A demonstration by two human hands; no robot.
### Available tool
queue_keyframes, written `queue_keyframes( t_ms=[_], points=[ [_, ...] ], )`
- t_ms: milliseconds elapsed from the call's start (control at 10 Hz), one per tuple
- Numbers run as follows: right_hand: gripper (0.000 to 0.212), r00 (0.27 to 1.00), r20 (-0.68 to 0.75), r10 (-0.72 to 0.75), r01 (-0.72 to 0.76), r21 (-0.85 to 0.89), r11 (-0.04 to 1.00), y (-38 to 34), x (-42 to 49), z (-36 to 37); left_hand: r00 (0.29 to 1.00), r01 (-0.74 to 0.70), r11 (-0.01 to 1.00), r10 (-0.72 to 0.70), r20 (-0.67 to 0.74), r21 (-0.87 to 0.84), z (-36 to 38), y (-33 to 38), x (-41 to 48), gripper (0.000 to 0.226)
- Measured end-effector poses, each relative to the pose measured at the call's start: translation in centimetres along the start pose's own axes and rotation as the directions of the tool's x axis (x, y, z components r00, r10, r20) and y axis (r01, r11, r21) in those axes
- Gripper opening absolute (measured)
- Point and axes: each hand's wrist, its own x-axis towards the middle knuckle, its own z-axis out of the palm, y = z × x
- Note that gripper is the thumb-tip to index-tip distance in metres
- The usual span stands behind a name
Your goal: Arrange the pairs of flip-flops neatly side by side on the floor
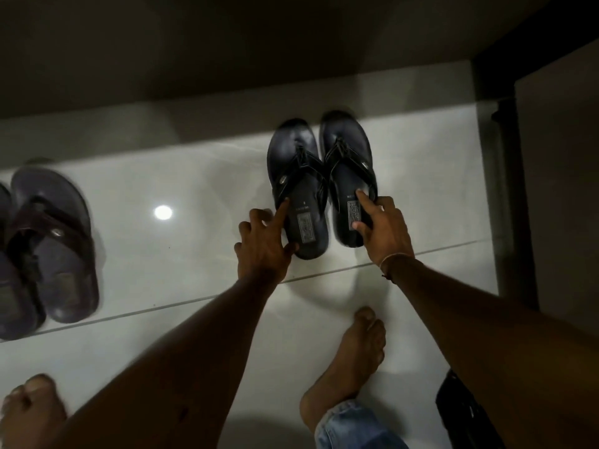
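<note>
Two black flip-flops lie side by side on the white tiled floor, toes pointing away from me. My left hand [264, 244] grips the heel of the left black flip-flop [296, 176], index finger on its insole and thumb at the heel edge. My right hand [384, 230] holds the heel of the right black flip-flop [348, 163] the same way. Both soles touch each other along their inner sides. A second, brownish-grey pair sits at the far left: one flip-flop [53, 241] fully visible, its mate [9, 286] cut off by the frame edge.
My bare feet stand on the floor, one at the bottom left [30, 413] and one near the middle [351, 354]. A wall runs along the back. A dark door frame [505, 189] rises at the right. A black object [463, 413] lies at the bottom right.
</note>
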Motion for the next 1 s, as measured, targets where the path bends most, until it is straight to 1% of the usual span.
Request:
queue_keyframes(
  t_ms=[300, 800, 900, 1000],
  points=[
    [0.067, 1.0, -0.006, -0.012, 0.012, 0.026, 1.0, 1.1, -2.0, 1.0, 1.0, 0.012, 1.0, -0.013, 0.015, 0.021, 1.0, -0.3, -2.0, 0.095],
    [0.067, 1.0, -0.005, -0.01, 0.01, -0.003, 1.0, 1.5, -2.9, 2.0, 1.0, 0.014, 1.0, -0.014, 0.021, 0.021, 1.6, -0.7, -2.6, 0.095],
    [0.066, 1.0, 0.019, -0.011, 0.011, 0.002, 1.0, 1.0, -3.0, 1.1, 1.0, -0.009, 1.0, 0.009, 0.013, -0.015, 0.6, -0.4, -2.9, 0.09],
    [0.061, 0.997, -0.064, 0.05, -0.049, 0.025, 0.999, -0.1, -5.2, -0.5, 0.997, -0.045, 0.999, 0.045, -0.059, -0.001, -1.4, -0.4, -4.6, 0.078]
  ],
)
